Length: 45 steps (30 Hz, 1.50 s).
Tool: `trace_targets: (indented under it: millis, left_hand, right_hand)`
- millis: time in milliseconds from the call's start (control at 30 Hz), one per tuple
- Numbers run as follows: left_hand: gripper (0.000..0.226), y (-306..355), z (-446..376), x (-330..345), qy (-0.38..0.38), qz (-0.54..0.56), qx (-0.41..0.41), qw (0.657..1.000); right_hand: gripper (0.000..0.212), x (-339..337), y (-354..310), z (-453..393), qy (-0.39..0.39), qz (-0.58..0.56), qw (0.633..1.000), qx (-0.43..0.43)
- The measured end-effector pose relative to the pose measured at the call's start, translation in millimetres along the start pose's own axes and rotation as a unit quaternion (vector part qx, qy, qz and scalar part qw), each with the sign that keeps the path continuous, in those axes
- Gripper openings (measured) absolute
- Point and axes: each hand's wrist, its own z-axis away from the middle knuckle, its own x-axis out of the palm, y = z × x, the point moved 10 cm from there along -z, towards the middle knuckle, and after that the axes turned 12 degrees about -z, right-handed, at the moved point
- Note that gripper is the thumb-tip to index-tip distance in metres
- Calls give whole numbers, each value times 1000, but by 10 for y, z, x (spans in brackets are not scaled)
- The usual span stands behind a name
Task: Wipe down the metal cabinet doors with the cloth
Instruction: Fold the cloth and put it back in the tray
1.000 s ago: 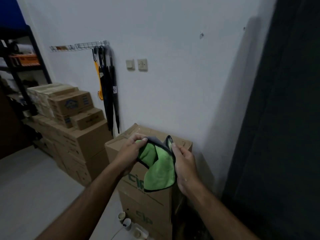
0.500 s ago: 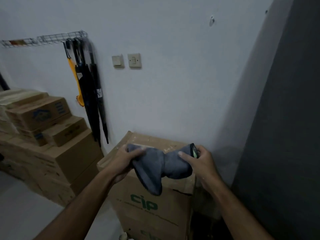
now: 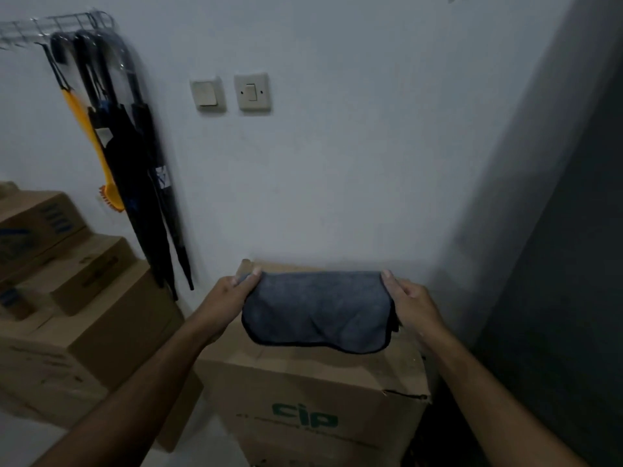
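A grey cloth (image 3: 317, 308) with a dark hem hangs stretched flat between my hands, above a cardboard box. My left hand (image 3: 229, 298) pinches its upper left corner. My right hand (image 3: 409, 301) pinches its upper right edge. The dark metal cabinet (image 3: 573, 264) fills the right side of the view, beyond my right hand; only its flat dark face shows.
A cardboard box (image 3: 320, 399) printed "cip" stands against the white wall below the cloth. More stacked boxes (image 3: 67, 298) sit at the left. Black umbrellas (image 3: 135, 163) and an orange brush (image 3: 87, 136) hang from a wire rack. Two wall switches (image 3: 232, 94) are above.
The cloth was bunched with its green side showing, then twisted grey; now it is pulled out flat with the grey side toward me. My hands moved apart and the view shifted right.
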Motion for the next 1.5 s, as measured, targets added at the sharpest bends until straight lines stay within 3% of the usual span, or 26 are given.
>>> trace_targets:
  millis: [100,200,300,400,433,567,633,733,833,900,967,1000,1067,1133,1167,1267,1500]
  left_hand:
    - [55,-155,-279,79,-16,62,-48,997]
    - [63,-234,-532,138,-69,109,-44,991]
    - [71,-370,-731,78,-109,94,-45,989]
    - [80,-551,-951,-103,-91,84,-50,991]
    - [83,-609,-1016,-161,-78,88,-54,992]
    - [48,-705,-1218,-269,-28,68,-55,996]
    - [42,-711,-1286,-275,-13,60,-66,996]
    - [38,-707,-1358,-228,-45,96,-80,991]
    - [48,-658,-1390,-268,-94,171,-65,979]
    - [50,-569,-1440,-433,-90,180,-19,979]
    - [15,-364,-1479,-635,-83,165,31,982]
    - [14,-189,-1488,-752,-81,129,71,986]
    - [13,248,-1466,-922,-86,-20,179,980]
    - [14,605,-1408,-958,-92,-188,283,936]
    - [15,706,-1392,-957,-97,-210,300,926]
    - [19,944,-1326,-880,-122,-177,330,919]
    - [13,1203,-1216,-337,-247,-96,353,897]
  right_hand:
    - [69,64,186,-233,26,-56,996,58]
    - [54,243,244,-413,-33,-105,988,105]
    - [44,361,218,-579,-86,-72,990,90]
    - [26,318,300,-779,-46,-23,997,61]
    - [33,309,316,-830,-35,2,998,51]
    - [55,349,380,-956,-11,53,998,38]
    - [58,393,449,-1015,-4,52,997,56]
    - [51,530,458,-1021,-4,15,997,72]
    - [22,683,260,-934,-24,-40,999,29]
    - [15,739,30,-860,-39,-68,997,-27]
    - [20,765,-240,-816,-40,-83,992,-84]
    - [20,803,-395,-799,-47,-82,989,-111]
    - [16,943,-693,-761,-91,-64,981,-156]
    - [16,1108,-919,-711,-142,-28,972,-187]
    - [18,1189,-984,-682,-166,-19,968,-189]
    - [22,1399,-1107,-641,-206,-1,960,-190]
    - [20,1863,-1142,-756,-214,69,957,-184]
